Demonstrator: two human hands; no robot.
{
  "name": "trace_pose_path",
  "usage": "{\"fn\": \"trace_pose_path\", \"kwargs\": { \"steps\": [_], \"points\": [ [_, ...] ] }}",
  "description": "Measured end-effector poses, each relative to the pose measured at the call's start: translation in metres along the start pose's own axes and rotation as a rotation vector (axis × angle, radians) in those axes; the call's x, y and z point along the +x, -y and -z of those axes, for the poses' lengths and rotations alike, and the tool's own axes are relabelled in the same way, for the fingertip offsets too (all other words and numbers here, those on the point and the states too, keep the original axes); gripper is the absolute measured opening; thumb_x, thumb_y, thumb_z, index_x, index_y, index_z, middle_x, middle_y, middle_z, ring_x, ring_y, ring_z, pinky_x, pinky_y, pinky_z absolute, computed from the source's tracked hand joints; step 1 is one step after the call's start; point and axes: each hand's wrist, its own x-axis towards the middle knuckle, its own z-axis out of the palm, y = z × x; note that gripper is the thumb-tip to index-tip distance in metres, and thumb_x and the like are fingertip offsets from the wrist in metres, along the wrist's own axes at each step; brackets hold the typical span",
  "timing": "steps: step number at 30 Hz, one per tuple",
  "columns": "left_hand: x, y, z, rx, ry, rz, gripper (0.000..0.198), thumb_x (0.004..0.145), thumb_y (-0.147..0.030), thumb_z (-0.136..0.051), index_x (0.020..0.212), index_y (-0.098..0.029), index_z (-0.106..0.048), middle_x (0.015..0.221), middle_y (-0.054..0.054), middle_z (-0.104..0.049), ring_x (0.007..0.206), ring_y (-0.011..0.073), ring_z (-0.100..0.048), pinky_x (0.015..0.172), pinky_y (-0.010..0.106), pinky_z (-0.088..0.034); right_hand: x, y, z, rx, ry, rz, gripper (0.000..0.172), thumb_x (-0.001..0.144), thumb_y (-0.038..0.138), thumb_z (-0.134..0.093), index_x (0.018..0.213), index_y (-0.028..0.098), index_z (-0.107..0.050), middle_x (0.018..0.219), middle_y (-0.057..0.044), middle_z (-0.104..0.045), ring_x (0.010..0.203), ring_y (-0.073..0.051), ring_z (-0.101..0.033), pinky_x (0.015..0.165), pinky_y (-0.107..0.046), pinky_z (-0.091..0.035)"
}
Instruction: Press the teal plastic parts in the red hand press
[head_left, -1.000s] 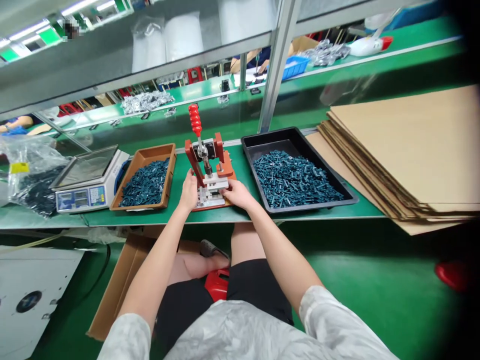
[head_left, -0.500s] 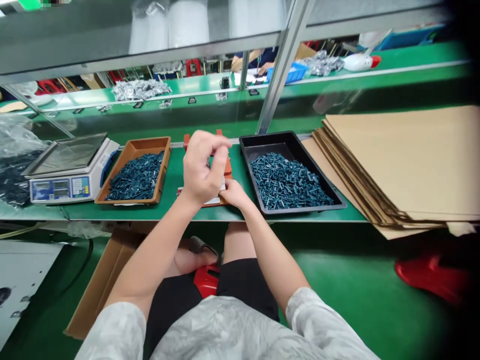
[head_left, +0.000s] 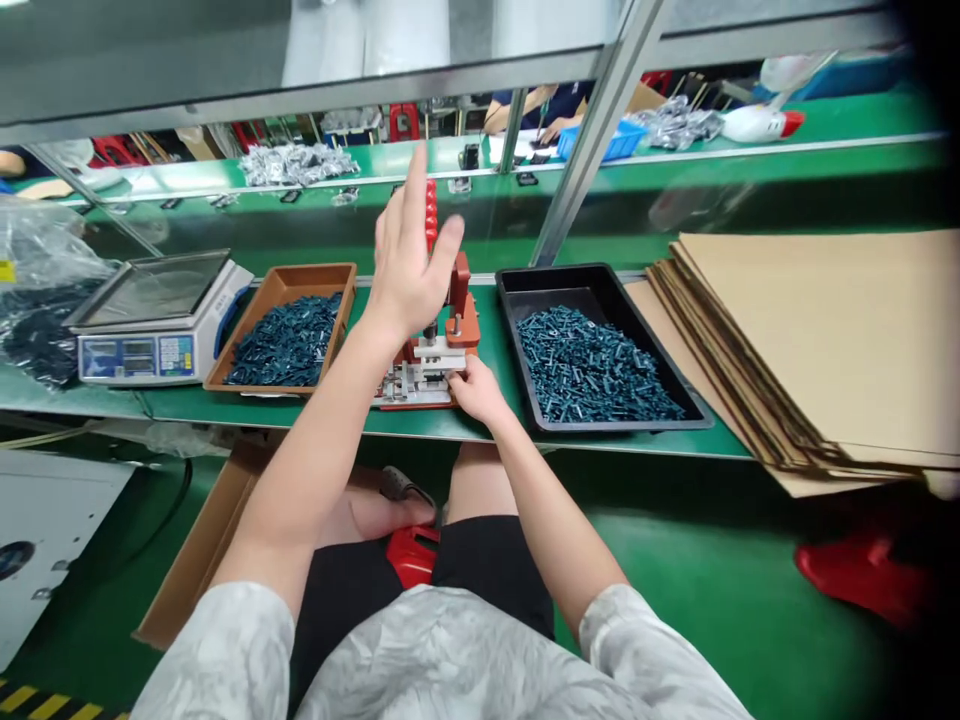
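A small red hand press (head_left: 439, 345) stands on the green bench between two trays. Its red ribbed lever handle (head_left: 431, 215) points up. My left hand (head_left: 409, 255) is raised in front of that handle, fingers stretched out and apart, holding nothing. My right hand (head_left: 472, 390) rests low at the press's front right corner, fingers curled against the metal base; whether they pinch a part is hidden. A brown tray (head_left: 277, 285) of dark blue-green parts lies left of the press. A black tray (head_left: 555, 283) of similar parts lies on the right.
A digital scale (head_left: 154, 320) sits at far left beside a plastic bag of parts (head_left: 34, 300). Stacked cardboard sheets (head_left: 825, 330) cover the right side. A metal post (head_left: 600, 120) rises behind. An open carton (head_left: 195, 555) stands on the floor. Another person works at the far bench.
My left hand rose from the press base, then opened from a curled grip to spread fingers by the lever, which now stands upright again. The right hand stayed at the base.
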Motion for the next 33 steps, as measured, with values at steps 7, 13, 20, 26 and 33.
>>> {"fn": "trace_pose_path", "kwargs": {
  "steps": [7,13,20,26,33],
  "points": [
    [-0.159,0.085,-0.026,0.1,0.065,0.326,0.056,0.092,-0.05,-0.06,0.134,-0.012,-0.059,0.134,0.021,-0.063,0.13,0.0352,-0.057,0.115,0.052,-0.042,-0.005,0.01,-0.008,-0.079,0.021,0.07,0.027,0.087,0.025,-0.055,0.11,0.02,-0.068,0.113,-0.01,-0.068,0.105,-0.028,-0.064,0.098,-0.041,-0.052],
    [-0.19,0.123,-0.051,-0.333,-0.04,0.751,0.052,0.104,-0.053,-0.032,0.109,-0.015,-0.068,0.111,0.016,-0.076,0.11,0.0285,-0.07,0.101,0.046,-0.054,-0.007,0.018,-0.018,-0.187,0.003,-0.004,0.027,0.091,0.027,-0.053,0.109,0.023,-0.071,0.122,-0.01,-0.067,0.11,-0.03,-0.063,0.1,-0.042,-0.052],
    [-0.195,0.114,-0.044,-0.375,-0.26,0.777,0.044,0.106,-0.048,-0.037,0.127,-0.014,-0.055,0.124,0.02,-0.07,0.12,0.0257,-0.065,0.111,0.045,-0.047,-0.006,0.025,-0.02,-0.21,-0.114,0.026,0.028,0.092,0.026,-0.05,0.111,0.019,-0.07,0.122,-0.014,-0.063,0.105,-0.029,-0.062,0.099,-0.043,-0.051],
    [-0.279,0.027,-0.035,-0.286,-0.348,0.799,0.05,0.099,-0.048,-0.055,0.144,-0.031,-0.044,0.147,0.016,-0.052,0.137,0.0287,-0.053,0.117,0.048,-0.043,-0.063,0.036,-0.027,-0.129,-0.217,0.275,0.025,0.098,0.025,-0.043,0.096,0.018,-0.067,0.105,-0.013,-0.059,0.107,-0.028,-0.058,0.101,-0.046,-0.049],
    [-0.378,-0.002,-0.018,-0.624,-0.109,1.195,0.037,0.097,-0.055,-0.049,0.108,-0.027,-0.07,0.114,0.015,-0.076,0.1,0.0314,-0.075,0.088,0.05,-0.061,-0.162,0.048,-0.072,0.01,0.304,0.412,0.028,0.098,0.02,-0.05,0.113,0.036,-0.067,0.112,-0.003,-0.066,0.104,-0.026,-0.065,0.09,-0.045,-0.061]
  ]
}}
